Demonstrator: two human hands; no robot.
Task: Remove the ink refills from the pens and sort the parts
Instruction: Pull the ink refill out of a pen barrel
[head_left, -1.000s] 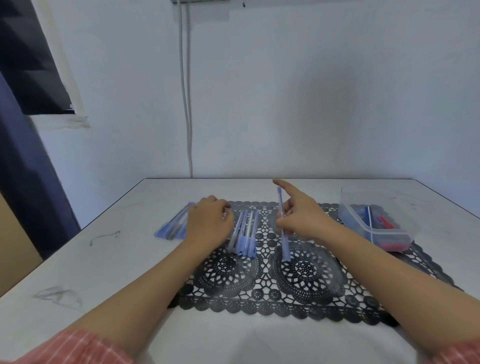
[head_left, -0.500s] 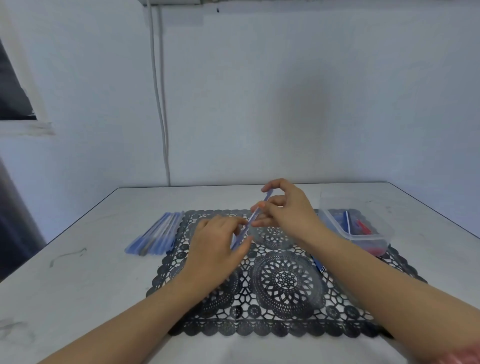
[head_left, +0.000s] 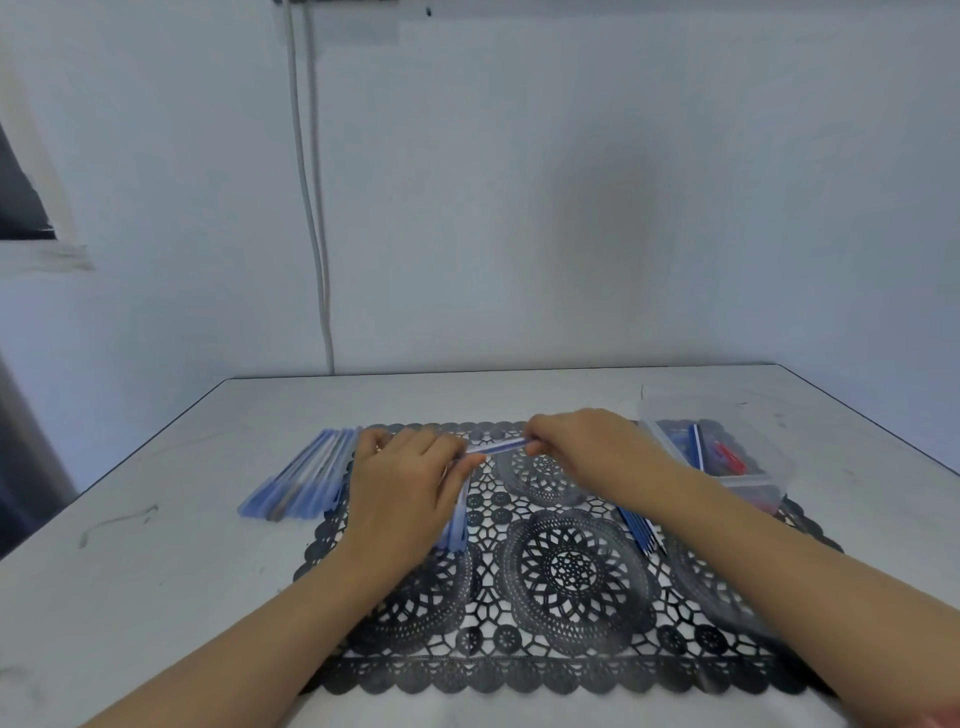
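Observation:
A clear pen with a blue refill (head_left: 497, 446) lies level between my two hands above the black lace mat (head_left: 561, 613). My left hand (head_left: 405, 483) pinches its left end and my right hand (head_left: 587, 447) grips its right end. A bundle of blue pens (head_left: 298, 480) lies on the table left of the mat. More pens (head_left: 458, 525) lie on the mat, mostly hidden under my left hand. Thin blue refills (head_left: 640, 527) lie on the mat beside my right forearm.
A clear plastic box (head_left: 748, 457) at the right back of the mat holds blue and red parts. The white table (head_left: 156, 571) meets the wall at the back, where a white cable (head_left: 311, 208) runs down. A small wire scrap (head_left: 117, 522) lies at the left.
The pen has turned from slanted to level between my hands. My left hand has taken hold of its left end. The view has shifted slightly.

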